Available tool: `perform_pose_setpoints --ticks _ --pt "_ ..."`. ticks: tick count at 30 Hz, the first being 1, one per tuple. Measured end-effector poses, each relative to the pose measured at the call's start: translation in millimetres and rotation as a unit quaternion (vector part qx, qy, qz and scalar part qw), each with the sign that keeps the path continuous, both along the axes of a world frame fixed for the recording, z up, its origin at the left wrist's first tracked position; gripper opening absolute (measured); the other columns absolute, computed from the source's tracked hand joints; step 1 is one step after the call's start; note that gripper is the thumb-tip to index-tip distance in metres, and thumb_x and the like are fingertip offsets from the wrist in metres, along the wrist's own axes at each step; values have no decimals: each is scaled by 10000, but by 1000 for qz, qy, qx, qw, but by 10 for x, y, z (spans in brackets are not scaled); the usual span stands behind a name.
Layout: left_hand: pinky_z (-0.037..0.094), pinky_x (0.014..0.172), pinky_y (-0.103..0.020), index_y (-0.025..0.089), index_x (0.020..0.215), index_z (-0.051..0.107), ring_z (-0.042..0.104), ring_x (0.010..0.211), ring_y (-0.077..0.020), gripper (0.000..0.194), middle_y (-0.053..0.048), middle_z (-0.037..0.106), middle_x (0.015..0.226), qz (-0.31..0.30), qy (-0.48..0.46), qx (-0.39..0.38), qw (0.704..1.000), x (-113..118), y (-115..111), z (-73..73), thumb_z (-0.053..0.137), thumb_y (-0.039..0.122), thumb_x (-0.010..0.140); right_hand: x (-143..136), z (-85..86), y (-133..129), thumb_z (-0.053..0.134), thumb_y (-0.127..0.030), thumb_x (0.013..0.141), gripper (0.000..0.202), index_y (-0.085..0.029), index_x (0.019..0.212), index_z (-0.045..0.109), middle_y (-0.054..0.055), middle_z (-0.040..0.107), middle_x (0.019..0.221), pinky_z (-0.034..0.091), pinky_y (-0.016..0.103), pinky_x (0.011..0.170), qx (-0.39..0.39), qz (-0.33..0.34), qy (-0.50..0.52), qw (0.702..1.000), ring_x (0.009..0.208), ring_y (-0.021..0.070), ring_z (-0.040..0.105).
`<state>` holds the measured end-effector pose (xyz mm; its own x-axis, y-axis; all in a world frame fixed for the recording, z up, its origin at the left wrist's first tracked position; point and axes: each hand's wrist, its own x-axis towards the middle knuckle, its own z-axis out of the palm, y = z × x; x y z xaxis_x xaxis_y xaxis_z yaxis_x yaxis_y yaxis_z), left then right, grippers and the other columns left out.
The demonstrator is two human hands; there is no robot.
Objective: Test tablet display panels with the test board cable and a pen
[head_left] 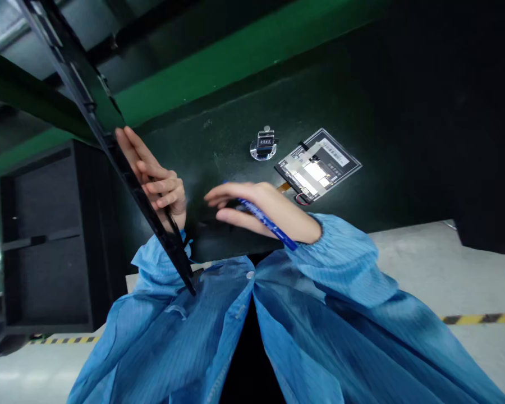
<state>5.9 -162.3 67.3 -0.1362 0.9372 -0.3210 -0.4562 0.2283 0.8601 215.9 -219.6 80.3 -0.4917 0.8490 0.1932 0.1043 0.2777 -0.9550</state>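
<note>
My left hand (170, 192) holds a long, thin black panel (122, 168), tilted steeply and seen nearly edge-on. Its fingers press against the face of the panel, and part of the grip is hidden behind the edge. My right hand (258, 205) hovers over the dark green worktop, with a blue pen (269, 224) held between thumb and palm. The fingers of that hand point left towards the panel, apart from it and slightly blurred. To the right lies a flat electronic display module (320, 165) with a barcode label, tape and an orange flex cable.
A chrome tally counter (264, 143) stands on the dark green worktop (219, 146), left of the module. At the left is a black divided tray (46, 224). Yellow-and-black tape (483, 318) runs along the pale floor.
</note>
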Motion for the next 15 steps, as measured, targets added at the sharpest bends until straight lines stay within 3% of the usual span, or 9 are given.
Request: perform_pose_setpoints --ticks 3,6,8,11,13,14,15 --pt "335 382 -29 574 1214 618 683 675 10 309 200 735 914 61 -24 148 987 67 25 75 413 427 1035 306 -36 -111 537 -315 1004 235 -178 1153 656 48 731 1089 522 264 912 65 -202 -50 976 1016 172 703" --pt "207 335 38 449 1149 681 538 423 96 390 238 696 694 30 -107 172 979 153 16 208 338 278 1076 569 -161 -214 543 -300 997 200 -181 1092 672 44 743 1001 544 277 860 82 -262 -102 956 925 175 717" --pt "162 351 71 388 1112 697 503 394 124 423 252 678 648 17 -138 165 976 208 -18 295 289 279 1092 622 -266 -249 612 -311 954 209 -185 1112 666 57 734 1030 543 308 869 100 -220 -149 959 936 197 704" --pt "155 384 97 378 1040 722 565 496 139 455 251 685 665 22 -100 163 981 286 -88 371 270 374 1092 503 -406 -206 683 -373 898 432 -173 1271 596 108 686 1172 524 359 915 125 -87 -172 973 1045 244 656" --pt "177 411 109 402 1013 738 646 839 142 457 244 720 798 45 -43 170 984 329 -126 388 288 442 1077 368 -462 -120 700 -370 884 516 -165 1332 550 122 662 1218 505 358 935 124 -5 -158 980 1081 248 633" --pt "189 425 115 413 1007 744 583 1104 119 449 244 726 934 64 -18 169 983 346 -136 392 302 469 1068 309 -477 -71 701 -354 883 501 -164 1323 554 113 669 1195 498 339 928 115 29 -147 982 1066 235 635" --pt "198 437 119 422 1003 747 404 1334 71 440 257 692 1104 81 -2 158 984 357 -139 396 316 484 1061 263 -484 -24 699 -340 885 457 -167 1289 574 90 687 1128 493 311 901 102 53 -136 984 1012 213 646"
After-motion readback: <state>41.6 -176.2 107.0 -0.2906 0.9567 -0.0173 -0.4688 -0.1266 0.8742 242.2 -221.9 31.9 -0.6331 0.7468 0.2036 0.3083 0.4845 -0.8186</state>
